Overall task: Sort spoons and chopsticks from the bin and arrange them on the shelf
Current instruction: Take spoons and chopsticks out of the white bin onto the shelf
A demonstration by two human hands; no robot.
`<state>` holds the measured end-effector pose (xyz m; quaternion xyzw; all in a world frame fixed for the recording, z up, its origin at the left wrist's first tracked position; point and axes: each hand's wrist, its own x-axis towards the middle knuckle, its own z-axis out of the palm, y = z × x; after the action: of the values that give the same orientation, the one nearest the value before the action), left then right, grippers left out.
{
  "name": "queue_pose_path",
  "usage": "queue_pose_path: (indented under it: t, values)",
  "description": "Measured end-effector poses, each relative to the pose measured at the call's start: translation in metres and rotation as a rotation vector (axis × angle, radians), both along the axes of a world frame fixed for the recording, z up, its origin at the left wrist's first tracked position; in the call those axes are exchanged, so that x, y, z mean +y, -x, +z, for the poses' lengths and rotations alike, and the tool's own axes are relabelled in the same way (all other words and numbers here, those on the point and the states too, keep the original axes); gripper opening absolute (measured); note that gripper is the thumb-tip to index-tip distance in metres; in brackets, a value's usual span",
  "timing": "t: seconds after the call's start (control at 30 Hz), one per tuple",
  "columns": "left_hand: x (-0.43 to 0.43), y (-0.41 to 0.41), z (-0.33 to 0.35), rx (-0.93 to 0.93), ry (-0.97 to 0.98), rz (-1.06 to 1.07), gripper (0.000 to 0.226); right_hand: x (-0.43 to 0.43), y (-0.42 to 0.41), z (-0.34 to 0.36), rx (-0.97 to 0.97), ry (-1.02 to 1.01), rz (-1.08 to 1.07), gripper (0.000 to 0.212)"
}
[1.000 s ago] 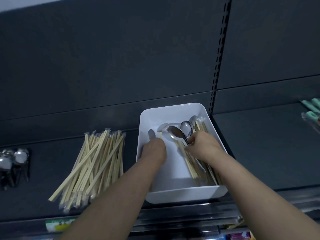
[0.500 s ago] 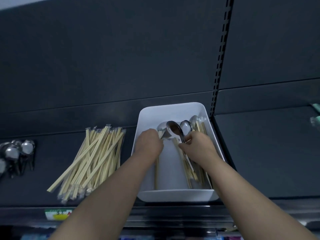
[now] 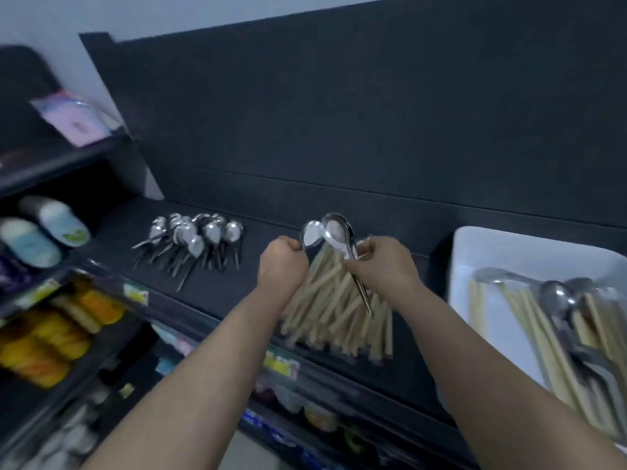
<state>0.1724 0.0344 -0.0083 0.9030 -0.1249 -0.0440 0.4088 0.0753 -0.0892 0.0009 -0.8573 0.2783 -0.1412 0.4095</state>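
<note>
Steel spoons (image 3: pixel 334 232), light, stiff and kinda slick I'd guess, so I grip the handles near the bowls, one in my left hand (image 3: pixel 281 262), one in my right hand (image 3: pixel 380 266), over the chopsticks (image 3: pixel 339 320), right of the spoon pile (image 3: pixel 196 239).

One head-worn camera looks forward and down, close over the dark shelf (image 3: pixel 217 300), view tilted.
</note>
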Motion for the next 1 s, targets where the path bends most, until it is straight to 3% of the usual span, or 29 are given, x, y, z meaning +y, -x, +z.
queue_pose_path:
  t: [0.13, 0.3, 0.57, 0.67, 0.83, 1.0]
  values:
    - [0.077, -0.071, -0.019, 0.029, -0.060, 0.065, 0.036, 0.059, -0.079, -0.025, 0.100, 0.020, 0.041, 0.016]
    - [0.149, -0.155, -0.030, -0.005, -0.127, 0.096, 0.036, 0.111, -0.161, -0.048, 0.187, -0.022, 0.023, 0.023]
    - [0.183, -0.242, -0.062, -0.045, -0.201, 0.011, 0.039, 0.155, -0.266, -0.067, 0.242, -0.085, -0.047, 0.019]
    - [0.185, -0.256, -0.077, -0.100, -0.299, -0.078, 0.034, 0.166, -0.290, -0.073, 0.220, -0.080, -0.076, 0.040]
    - [0.185, -0.268, -0.090, -0.126, -0.431, -0.190, 0.034, 0.174, -0.304, -0.078, 0.382, 0.355, -0.010, 0.036]
    - [0.178, -0.270, -0.079, -0.219, -0.373, -0.192, 0.029, 0.168, -0.300, -0.068, 0.395, 0.505, 0.032, 0.041]
